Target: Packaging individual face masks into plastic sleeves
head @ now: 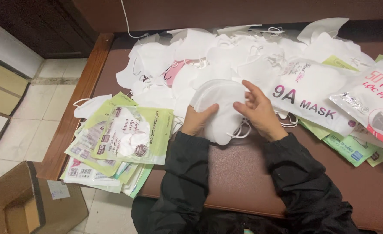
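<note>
Head view, looking down on a brown padded bench top [243, 182] with a wooden edge; person in black sleeves works at its middle.

Left hand [198, 121] curled shut on the lower left edge of a small stack of white folded fabric face masks [219, 108], thumb on top, fingers hidden beneath; right hand [258, 112] half open, fingertips [245, 83] resting on the stack's upper right edge, thumb touching its side; stack held just above the bench, tilted slightly, ear loops dangling below.

Behind the hands, a broad loose heap of white masks [226, 56] spreads across the bench's far side; to the left, a pile of flat green-and-white plastic mask packets [126, 138] overhangs the bench edge; to the right, a larger white plastic bag of masks [312, 95], a red-and-white bag [379, 104] beside it, flat green packets tucked beneath.

Open cardboard box [18, 199] on the tiled floor, lower left.
</note>
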